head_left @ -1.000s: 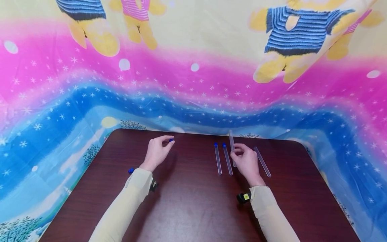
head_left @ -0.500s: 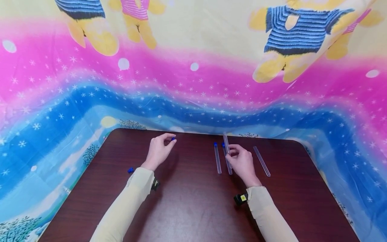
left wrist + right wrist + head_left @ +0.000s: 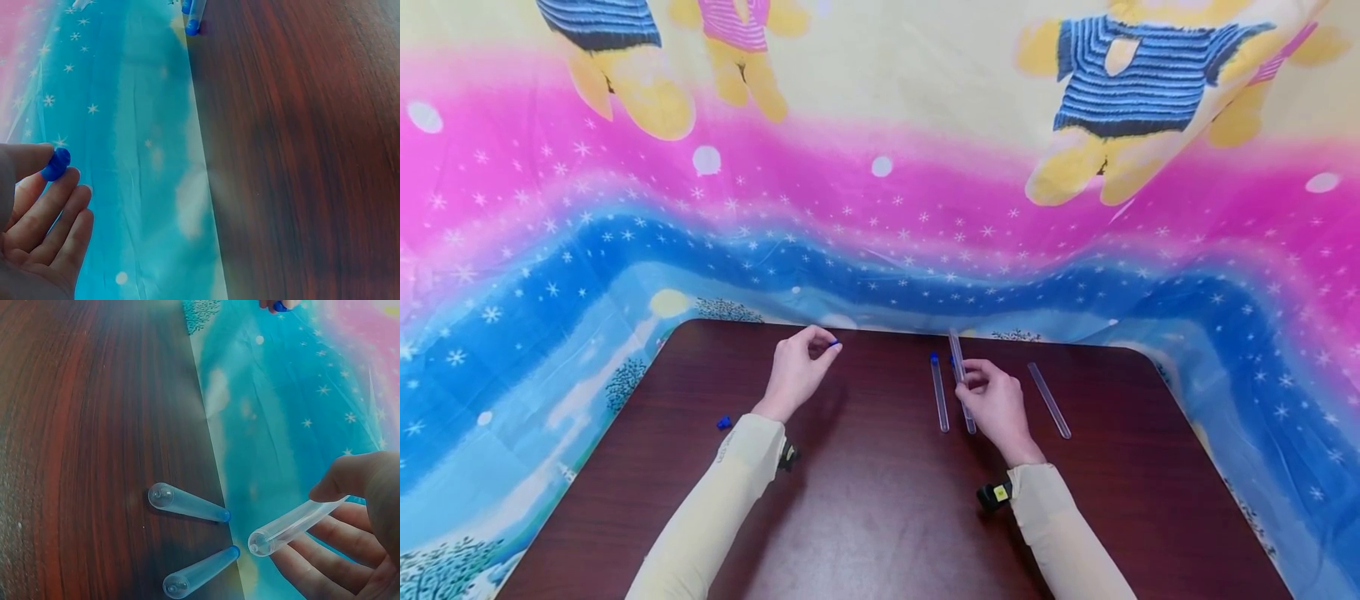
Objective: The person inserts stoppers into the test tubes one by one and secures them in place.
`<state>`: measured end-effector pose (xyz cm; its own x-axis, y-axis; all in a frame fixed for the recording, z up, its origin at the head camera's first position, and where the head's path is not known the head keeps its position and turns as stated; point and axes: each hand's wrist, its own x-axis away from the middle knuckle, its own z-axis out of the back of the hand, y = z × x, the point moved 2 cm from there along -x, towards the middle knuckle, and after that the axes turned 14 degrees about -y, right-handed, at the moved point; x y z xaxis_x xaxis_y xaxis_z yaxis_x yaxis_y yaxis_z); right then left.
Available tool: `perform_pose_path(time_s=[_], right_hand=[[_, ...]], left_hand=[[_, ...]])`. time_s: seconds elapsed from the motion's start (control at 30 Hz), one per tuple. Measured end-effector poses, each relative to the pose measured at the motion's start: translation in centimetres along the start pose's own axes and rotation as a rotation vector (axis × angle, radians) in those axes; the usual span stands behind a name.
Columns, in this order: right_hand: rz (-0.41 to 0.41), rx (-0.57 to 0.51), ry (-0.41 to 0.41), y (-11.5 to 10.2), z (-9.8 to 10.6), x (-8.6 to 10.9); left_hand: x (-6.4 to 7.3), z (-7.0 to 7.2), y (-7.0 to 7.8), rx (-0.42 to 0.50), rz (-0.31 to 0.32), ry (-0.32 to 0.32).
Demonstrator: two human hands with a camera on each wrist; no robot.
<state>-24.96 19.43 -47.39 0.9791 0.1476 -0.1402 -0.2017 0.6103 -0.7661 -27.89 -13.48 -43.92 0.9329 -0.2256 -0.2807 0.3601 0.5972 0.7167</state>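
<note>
- Right wrist view, 4 o'clock: right hand hides held tube, far end.
- Right wrist view, 1 o'clock: left hand cut off.

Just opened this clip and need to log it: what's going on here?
A person's left hand pinches a blue cap while the right hand holds an uncapped clear tube; the two are apart. On the dark table, two capped tubes lie near each other, a fourth tube, uncapped, lies right of the right hand, and another blue cap lies near the left sleeve.

Blue cap, clear tube, well apart
</note>
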Motion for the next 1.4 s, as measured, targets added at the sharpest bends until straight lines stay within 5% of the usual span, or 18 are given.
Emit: perform_pose_path(time_s=[1.4], right_hand=[[0.038,-0.028,-0.081,-1.4,-2.5,0.0]], left_hand=[[-1.7,-0.4,2.8,0.049,-0.099,0.034]])
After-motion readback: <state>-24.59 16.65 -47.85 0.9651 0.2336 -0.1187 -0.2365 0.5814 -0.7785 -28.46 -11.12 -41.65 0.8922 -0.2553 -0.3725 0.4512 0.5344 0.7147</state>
